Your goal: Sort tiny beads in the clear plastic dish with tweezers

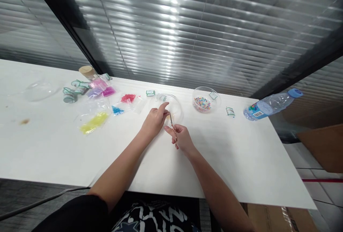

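Note:
My right hand (pixel 182 138) is closed on a pair of small copper-coloured scissors (pixel 174 133), whose blades point up and away from me. Close to the blade tips, my left hand (pixel 157 119) pinches something too small to make out. Both hands are over the near side of a clear round dish (pixel 178 107). Just left of the dish lie a small green-and-white label (pixel 150 93) and a bag of red beads (pixel 128 98). To the right, a second clear dish holds multicoloured beads (pixel 202 104).
Bags of blue (pixel 117 110), yellow (pixel 94 123) and pink beads (pixel 98 83) lie left on the white table (pixel 112 160), near a wooden-lidded jar (pixel 87 71). A water bottle (pixel 270 106) lies at the right. Blinds rise behind the table.

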`<state>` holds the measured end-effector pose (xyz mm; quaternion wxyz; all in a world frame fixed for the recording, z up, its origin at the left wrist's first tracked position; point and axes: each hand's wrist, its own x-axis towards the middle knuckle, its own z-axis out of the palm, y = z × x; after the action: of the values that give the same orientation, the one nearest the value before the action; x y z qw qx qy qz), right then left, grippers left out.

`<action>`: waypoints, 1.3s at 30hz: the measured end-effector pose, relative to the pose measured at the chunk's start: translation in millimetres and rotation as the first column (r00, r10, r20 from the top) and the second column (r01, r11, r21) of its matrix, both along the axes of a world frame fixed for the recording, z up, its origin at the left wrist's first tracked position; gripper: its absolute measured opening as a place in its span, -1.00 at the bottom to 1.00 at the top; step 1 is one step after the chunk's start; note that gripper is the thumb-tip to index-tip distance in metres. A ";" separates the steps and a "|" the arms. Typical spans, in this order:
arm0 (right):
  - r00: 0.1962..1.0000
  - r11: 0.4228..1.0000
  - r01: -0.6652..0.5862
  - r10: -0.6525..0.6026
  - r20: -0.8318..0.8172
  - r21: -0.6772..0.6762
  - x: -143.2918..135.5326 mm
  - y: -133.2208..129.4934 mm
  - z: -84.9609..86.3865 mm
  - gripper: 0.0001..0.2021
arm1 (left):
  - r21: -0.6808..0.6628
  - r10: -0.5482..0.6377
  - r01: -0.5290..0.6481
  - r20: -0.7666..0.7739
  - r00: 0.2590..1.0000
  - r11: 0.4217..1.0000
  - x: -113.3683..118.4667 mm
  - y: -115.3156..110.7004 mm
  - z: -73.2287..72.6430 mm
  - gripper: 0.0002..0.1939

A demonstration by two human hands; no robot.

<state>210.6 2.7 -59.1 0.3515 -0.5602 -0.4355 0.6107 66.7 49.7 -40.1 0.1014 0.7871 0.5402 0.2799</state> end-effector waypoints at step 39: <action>1.000 1.000 0.000 -0.001 0.031 0.020 -1.1 0.1 -8.7 -0.50 | 0.038 -0.016 0.016 0.010 1.000 0.999 2.9 -0.2 -2.5 -0.65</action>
<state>209.5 2.8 -67.8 0.3505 -0.5660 -0.4471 0.5974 69.5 49.5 -42.6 0.0917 0.7917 0.5278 0.2935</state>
